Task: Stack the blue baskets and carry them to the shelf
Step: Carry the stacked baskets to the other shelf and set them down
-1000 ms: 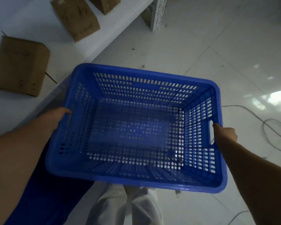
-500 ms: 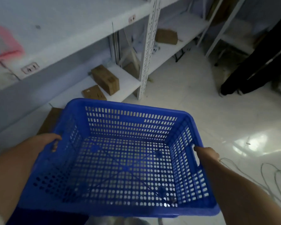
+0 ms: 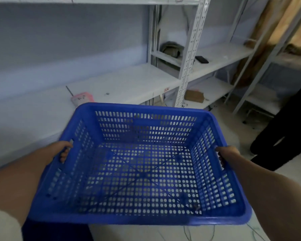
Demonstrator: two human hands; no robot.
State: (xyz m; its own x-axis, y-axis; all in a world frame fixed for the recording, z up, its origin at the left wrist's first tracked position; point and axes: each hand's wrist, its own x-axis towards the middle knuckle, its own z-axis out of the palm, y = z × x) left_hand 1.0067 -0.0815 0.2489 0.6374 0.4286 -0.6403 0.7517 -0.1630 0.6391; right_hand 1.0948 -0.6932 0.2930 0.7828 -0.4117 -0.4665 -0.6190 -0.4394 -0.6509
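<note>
I hold an empty blue perforated basket [image 3: 141,108] level in front of me, above the floor. My left hand [image 3: 59,151] grips the handle slot in its left wall, fingers hooked through. My right hand [image 3: 228,153] grips the slot in its right wall. A darker blue shape [image 3: 56,230] shows beneath the basket's near left corner; whether it is another basket I cannot tell. The white shelf board [image 3: 129,82] lies just beyond the basket's far rim.
A pink packet [image 3: 83,98] lies on the shelf near the basket's far left corner. A perforated white upright [image 3: 186,66] stands ahead on the right. Cardboard box [image 3: 194,96] sits on a lower board. A person's dark legs [image 3: 285,136] stand at right. Cables [image 3: 198,232] trail on the floor.
The view has swung up from the floor and low boxes to the middle shelf. The basket has been raised and now faces the shelf board, both hands still in its handles.
</note>
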